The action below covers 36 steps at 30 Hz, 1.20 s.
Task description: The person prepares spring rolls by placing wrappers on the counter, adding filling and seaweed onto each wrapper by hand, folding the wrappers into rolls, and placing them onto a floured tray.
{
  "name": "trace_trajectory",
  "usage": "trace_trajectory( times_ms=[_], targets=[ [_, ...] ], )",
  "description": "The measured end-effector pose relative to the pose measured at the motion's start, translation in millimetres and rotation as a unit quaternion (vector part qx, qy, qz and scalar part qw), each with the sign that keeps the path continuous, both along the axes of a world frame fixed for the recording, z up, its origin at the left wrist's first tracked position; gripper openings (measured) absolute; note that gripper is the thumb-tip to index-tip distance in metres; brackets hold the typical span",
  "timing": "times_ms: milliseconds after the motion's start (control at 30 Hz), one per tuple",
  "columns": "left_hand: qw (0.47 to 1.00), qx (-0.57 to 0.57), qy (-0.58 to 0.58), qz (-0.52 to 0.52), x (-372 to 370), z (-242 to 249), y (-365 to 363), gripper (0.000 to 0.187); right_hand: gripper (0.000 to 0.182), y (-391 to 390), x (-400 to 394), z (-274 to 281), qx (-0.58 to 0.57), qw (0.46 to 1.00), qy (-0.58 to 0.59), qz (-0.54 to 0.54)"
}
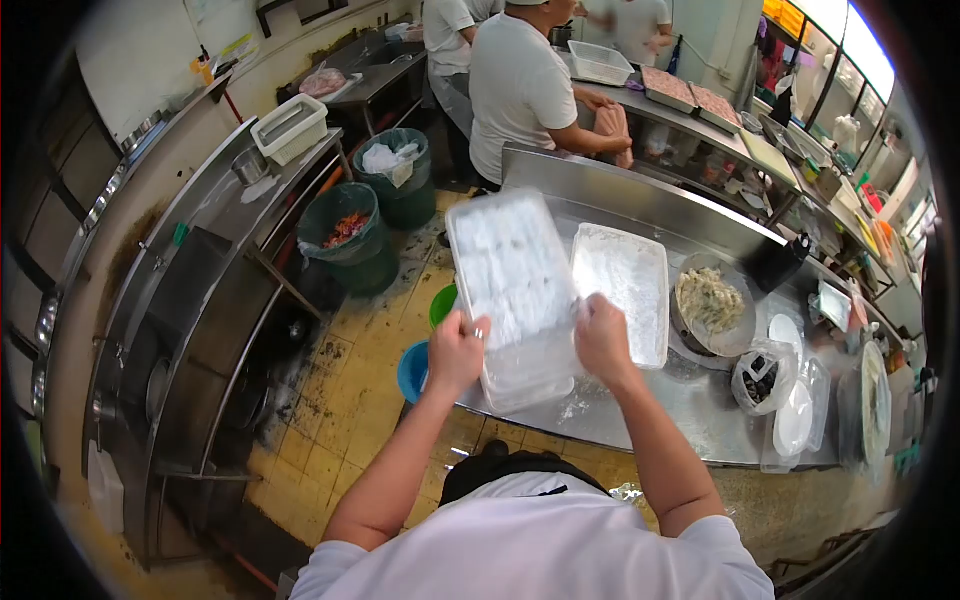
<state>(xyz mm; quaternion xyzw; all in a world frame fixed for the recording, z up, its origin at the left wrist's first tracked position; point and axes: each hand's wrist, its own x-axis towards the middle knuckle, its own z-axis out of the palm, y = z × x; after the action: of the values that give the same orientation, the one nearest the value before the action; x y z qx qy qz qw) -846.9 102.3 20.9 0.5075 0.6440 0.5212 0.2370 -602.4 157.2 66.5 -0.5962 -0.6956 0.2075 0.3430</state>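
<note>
A translucent rectangular plastic container (512, 262) is tilted in front of me, with whitish pieces laid in rows inside it. My left hand (455, 355) is closed on its left edge, and my right hand (603, 342) grips its right edge. Beneath its near end shows a clear plastic tub (530, 385) over the table edge; whether the two touch is hidden. Just right of the held container, a white tray (663, 300) of white powder rests on the steel table. Beyond that stands a metal bowl (684, 325) with a pale, lumpy mixture.
On the steel table (690, 420) are a bag of dark pieces (766, 380), white lids (795, 420) and a black bottle (785, 262). Blue (412, 372) and green buckets stand left. Lined bins (345, 270) sit on the yellow floor. A co-worker (512, 90) handles meat across the table.
</note>
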Motion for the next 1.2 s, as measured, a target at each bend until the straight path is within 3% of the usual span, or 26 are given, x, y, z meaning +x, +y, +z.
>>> trace_trajectory(
  times_ms=[100,200,233,300,433,467,533,567,600,700,767,833,1000,1200],
  targets=[
    [0.994,-0.107,-0.015,0.002,9.8,-25.0,-25.8,0.038,0.030,-17.3,3.4,-40.6,-0.060,0.998,0.003,0.007],
    [0.998,0.034,0.057,0.010,8.7,-80.6,-30.8,0.038,0.029,-24.9,4.3,-73.1,-0.109,0.994,-0.008,-0.004],
    [0.999,0.017,0.051,0.006,8.7,-84.8,-33.7,0.038,0.029,-27.4,4.3,-74.3,-0.106,0.994,-0.003,-0.003],
    [0.999,-0.018,0.039,-0.001,7.5,-86.5,-33.6,0.039,0.028,-27.2,3.9,-74.7,-0.099,0.995,0.007,-0.001],
    [0.989,-0.015,0.148,-0.006,1.7,-80.5,-22.7,0.041,0.026,-10.6,4.9,-88.0,-0.148,0.988,-0.019,0.024],
    [0.986,-0.051,0.161,-0.011,-2.1,-83.8,-19.3,0.033,0.026,-10.9,4.9,-88.5,-0.133,0.991,-0.025,0.017],
    [0.972,-0.002,0.226,0.066,2.7,-61.8,-12.3,0.030,0.029,-18.1,0.0,-80.8,-0.100,0.994,-0.039,-0.001],
    [0.961,0.026,0.256,0.101,7.5,-46.9,-6.7,0.031,0.034,-20.9,-2.6,-74.7,-0.064,0.995,-0.069,0.017],
    [0.962,0.010,0.264,0.064,5.1,-34.7,0.3,0.052,0.040,-26.2,-6.3,-66.0,-0.030,0.994,-0.100,0.031],
    [0.925,0.053,0.365,-0.093,-1.6,-29.4,59.7,0.068,0.065,-44.3,-20.0,-48.6,0.020,0.967,-0.228,0.116],
    [0.896,0.003,0.427,-0.120,7.8,-25.0,107.8,0.074,0.084,-54.7,-36.0,-37.5,-0.072,0.955,-0.234,0.168],
    [0.875,-0.031,0.464,-0.135,18.2,-22.5,144.1,0.076,0.094,-62.3,-43.1,-29.0,-0.090,0.925,-0.316,0.190],
    [0.877,-0.138,0.431,-0.163,38.0,-4.6,169.9,0.073,0.105,-58.9,-44.6,-14.2,-0.131,0.914,-0.331,0.194],
    [0.868,-0.118,0.451,-0.173,35.5,-9.2,170.0,0.077,0.108,-55.5,-43.1,-18.0,-0.167,0.907,-0.319,0.220]
  ],
)
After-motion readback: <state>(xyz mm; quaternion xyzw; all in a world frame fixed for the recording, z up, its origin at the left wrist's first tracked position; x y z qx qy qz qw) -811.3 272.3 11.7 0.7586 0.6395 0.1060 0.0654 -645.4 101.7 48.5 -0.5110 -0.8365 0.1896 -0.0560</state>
